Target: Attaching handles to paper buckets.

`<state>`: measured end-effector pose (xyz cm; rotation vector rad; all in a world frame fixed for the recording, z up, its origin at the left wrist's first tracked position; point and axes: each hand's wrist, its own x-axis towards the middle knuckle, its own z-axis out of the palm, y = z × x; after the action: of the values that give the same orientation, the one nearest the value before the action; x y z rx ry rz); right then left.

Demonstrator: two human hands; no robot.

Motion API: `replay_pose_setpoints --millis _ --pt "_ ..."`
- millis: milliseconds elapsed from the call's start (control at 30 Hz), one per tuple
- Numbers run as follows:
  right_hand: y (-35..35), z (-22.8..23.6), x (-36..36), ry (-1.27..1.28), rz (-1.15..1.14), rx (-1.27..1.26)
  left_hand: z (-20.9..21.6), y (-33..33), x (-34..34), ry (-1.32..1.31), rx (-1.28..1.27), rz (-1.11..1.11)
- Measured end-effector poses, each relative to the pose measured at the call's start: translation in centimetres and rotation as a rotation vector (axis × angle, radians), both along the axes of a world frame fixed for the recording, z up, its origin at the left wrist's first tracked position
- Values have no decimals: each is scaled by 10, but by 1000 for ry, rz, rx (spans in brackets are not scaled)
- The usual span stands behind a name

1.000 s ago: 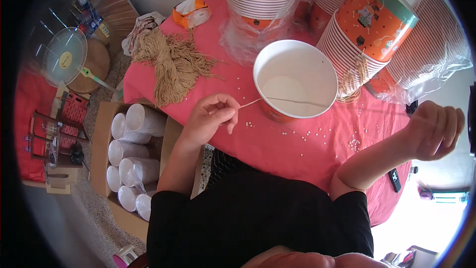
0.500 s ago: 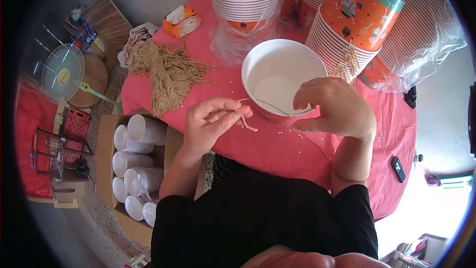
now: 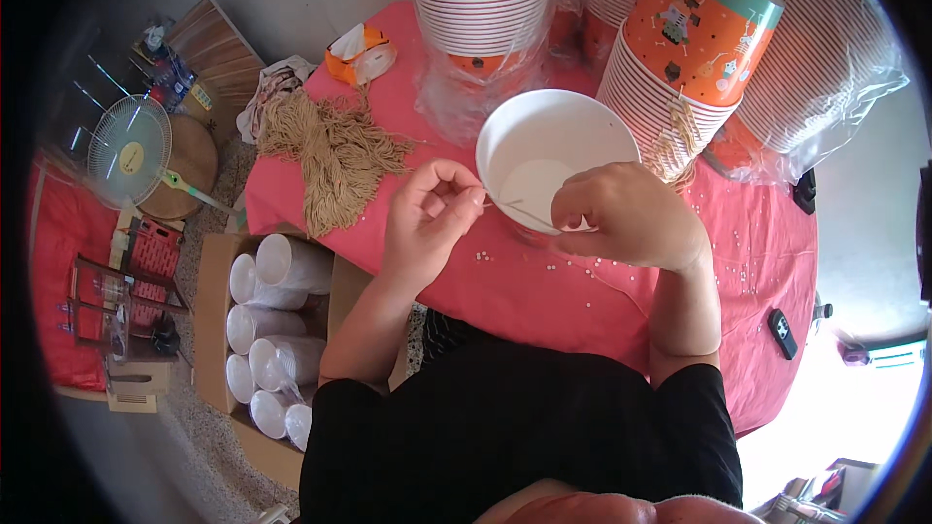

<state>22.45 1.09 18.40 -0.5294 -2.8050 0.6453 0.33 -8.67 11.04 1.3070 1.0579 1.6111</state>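
Both of my hands are raised over the near rim of a white-lined paper bucket (image 3: 519, 141) that stands on the table in front of me. A thin tan cord (image 3: 525, 215) stretches between them. Thumb and index finger of my left hand (image 3: 427, 223) pinch one end of it. My right hand (image 3: 636, 216), palm down with curled fingers, grips the cord a little to the right; its fingertips are partly hidden. From there a thin strand trails down toward the table's near side. A heap of tan cords (image 3: 340, 160) lies to the left of the bucket.
Stacked paper buckets (image 3: 482, 15) in clear plastic stand behind; an orange-printed stack (image 3: 704, 34) rises at right, tan cords (image 3: 680, 131) against it. Small white bits (image 3: 553, 278) dot the red tablecloth (image 3: 524, 315). A black remote (image 3: 782, 333) lies right. A carton (image 3: 221, 330) of wrapped cups stands left.
My right hand has moved left and its fingers have closed on the cord. The left hand has risen slightly, and the cord end that dangled from it no longer hangs down.
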Motion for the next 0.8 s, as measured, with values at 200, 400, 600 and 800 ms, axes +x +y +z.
replay_pose_setpoints --millis 200,400,600,800 --pt "3 -6 -1 135 30 36 2 5 2 175 11 89" --pt "-1 -6 -9 366 29 -42 0 9 10 225 82 146" --pt "-2 -9 -21 501 1 -34 5 6 14 296 -8 83" --pt "5 -18 -29 521 -80 -51 1 5 11 220 -43 3"
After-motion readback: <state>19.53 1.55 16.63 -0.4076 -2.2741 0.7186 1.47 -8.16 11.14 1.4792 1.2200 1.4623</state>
